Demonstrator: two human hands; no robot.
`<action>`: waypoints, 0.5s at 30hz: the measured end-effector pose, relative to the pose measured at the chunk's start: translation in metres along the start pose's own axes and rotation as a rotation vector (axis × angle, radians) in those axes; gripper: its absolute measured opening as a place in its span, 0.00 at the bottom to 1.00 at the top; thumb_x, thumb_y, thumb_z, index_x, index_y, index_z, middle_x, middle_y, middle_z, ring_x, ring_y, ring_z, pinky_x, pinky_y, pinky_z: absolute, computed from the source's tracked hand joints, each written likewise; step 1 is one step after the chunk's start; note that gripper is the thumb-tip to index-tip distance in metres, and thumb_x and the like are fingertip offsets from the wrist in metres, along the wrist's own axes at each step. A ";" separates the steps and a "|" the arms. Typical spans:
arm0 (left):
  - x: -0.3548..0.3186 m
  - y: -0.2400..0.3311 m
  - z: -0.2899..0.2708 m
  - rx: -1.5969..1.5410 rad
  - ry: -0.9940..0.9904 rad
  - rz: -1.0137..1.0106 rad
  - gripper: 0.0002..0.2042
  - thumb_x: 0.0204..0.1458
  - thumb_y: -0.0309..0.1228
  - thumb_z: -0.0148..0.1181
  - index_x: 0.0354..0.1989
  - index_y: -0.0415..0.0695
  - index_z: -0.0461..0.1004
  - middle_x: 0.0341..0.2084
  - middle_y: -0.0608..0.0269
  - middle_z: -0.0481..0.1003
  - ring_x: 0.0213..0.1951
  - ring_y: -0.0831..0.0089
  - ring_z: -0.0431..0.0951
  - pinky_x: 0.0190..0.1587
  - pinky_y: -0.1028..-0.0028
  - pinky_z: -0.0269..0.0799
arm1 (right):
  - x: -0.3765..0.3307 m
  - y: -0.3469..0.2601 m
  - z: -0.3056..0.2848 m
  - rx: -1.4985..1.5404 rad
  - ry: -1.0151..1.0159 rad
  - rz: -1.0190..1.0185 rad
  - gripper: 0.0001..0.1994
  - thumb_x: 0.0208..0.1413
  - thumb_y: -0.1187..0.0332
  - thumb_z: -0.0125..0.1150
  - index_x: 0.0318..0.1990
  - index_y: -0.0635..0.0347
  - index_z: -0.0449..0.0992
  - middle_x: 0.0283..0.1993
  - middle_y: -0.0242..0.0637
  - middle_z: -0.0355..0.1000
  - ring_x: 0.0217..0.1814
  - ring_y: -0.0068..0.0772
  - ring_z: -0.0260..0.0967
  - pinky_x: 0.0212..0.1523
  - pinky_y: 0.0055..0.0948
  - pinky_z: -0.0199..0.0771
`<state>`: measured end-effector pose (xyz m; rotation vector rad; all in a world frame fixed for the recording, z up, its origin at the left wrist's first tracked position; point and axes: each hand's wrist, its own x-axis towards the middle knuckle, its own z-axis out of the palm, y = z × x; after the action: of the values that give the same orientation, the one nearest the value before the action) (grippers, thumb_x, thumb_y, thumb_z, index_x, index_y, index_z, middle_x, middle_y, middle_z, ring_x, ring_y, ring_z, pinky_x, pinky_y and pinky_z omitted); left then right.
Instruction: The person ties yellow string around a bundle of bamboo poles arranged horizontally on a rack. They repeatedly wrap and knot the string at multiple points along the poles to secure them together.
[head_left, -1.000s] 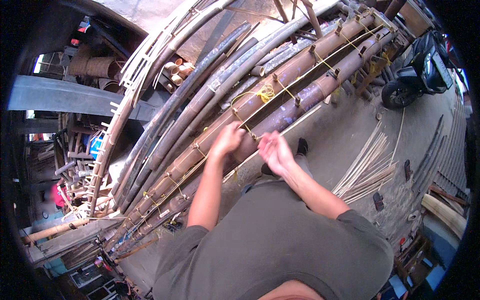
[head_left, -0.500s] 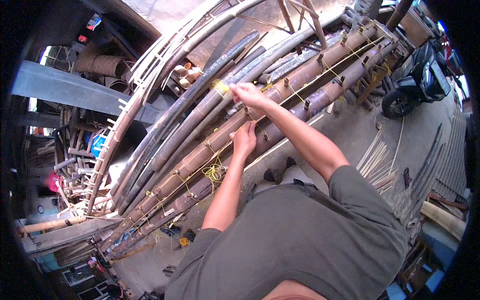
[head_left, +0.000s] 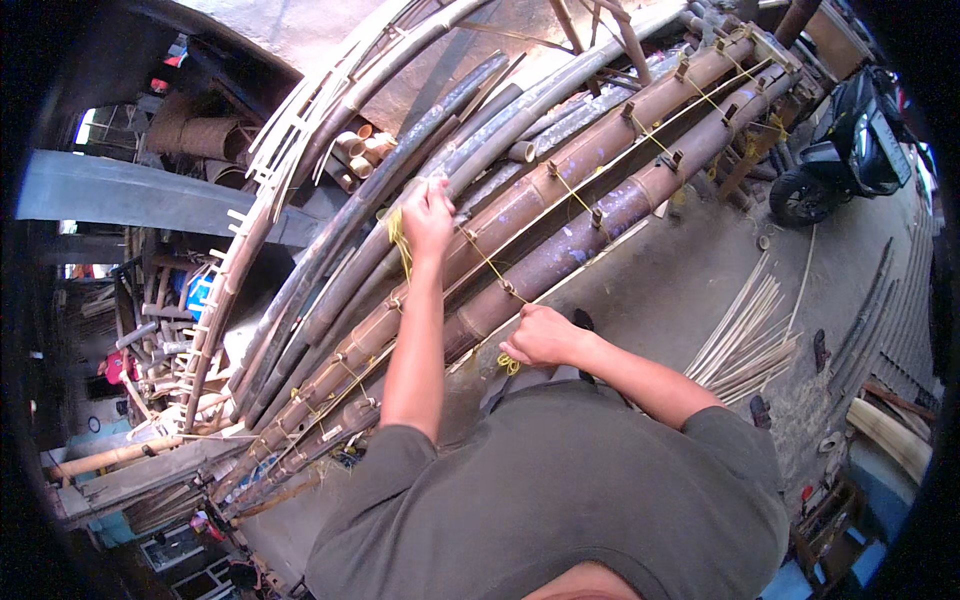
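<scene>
Two long brown bamboo poles (head_left: 620, 205) lie side by side, with short pegs along them and yellow string (head_left: 484, 258) lashed across between pegs. My left hand (head_left: 428, 218) is closed above the far pole on a yellow string bundle (head_left: 397, 238) that hangs below the fingers, with something clear and plastic-like beside it. On the near side of the closer pole, my right hand (head_left: 545, 337) is closed round a looped yellow string hank (head_left: 510, 362). Its fingertips are partly hidden.
Dark bamboo poles (head_left: 440, 130) lie beyond the pegged pair, next to a curved bamboo frame (head_left: 235, 265). A parked motorbike (head_left: 850, 150) stands at far right. Thin bamboo strips (head_left: 745, 345) are spread over the floor on the right.
My right hand has come back toward my body and now holds a yellow hank. My left hand has moved forward and left, beyond the far pole, with the other bundle.
</scene>
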<state>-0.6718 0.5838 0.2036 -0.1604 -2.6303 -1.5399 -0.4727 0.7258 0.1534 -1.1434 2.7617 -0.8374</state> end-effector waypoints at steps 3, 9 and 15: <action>0.015 -0.109 0.016 0.363 -0.029 0.106 0.16 0.59 0.38 0.50 0.35 0.37 0.78 0.30 0.48 0.79 0.37 0.58 0.80 0.42 0.62 0.73 | 0.012 -0.018 0.003 -0.030 0.000 -0.013 0.25 0.59 0.55 0.48 0.12 0.59 0.71 0.14 0.45 0.69 0.23 0.50 0.70 0.45 0.38 0.70; -0.003 -0.066 -0.048 0.419 -0.172 0.195 0.21 0.59 0.42 0.48 0.52 0.39 0.71 0.34 0.42 0.78 0.42 0.49 0.78 0.47 0.57 0.70 | 0.034 -0.082 0.033 0.353 -0.069 0.159 0.17 0.59 0.56 0.52 0.42 0.62 0.75 0.42 0.51 0.75 0.45 0.43 0.74 0.48 0.40 0.71; -0.136 -0.120 -0.178 0.473 -0.446 0.075 0.13 0.58 0.38 0.48 0.40 0.41 0.73 0.35 0.41 0.77 0.41 0.44 0.76 0.45 0.52 0.70 | 0.063 -0.132 0.101 2.320 0.338 0.845 0.17 0.62 0.53 0.49 0.44 0.56 0.75 0.38 0.34 0.75 0.42 0.26 0.72 0.43 0.30 0.74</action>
<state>-0.5489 0.3641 0.1690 -0.6155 -3.1929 -0.8969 -0.4097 0.5599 0.1425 0.5819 0.4419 -2.4171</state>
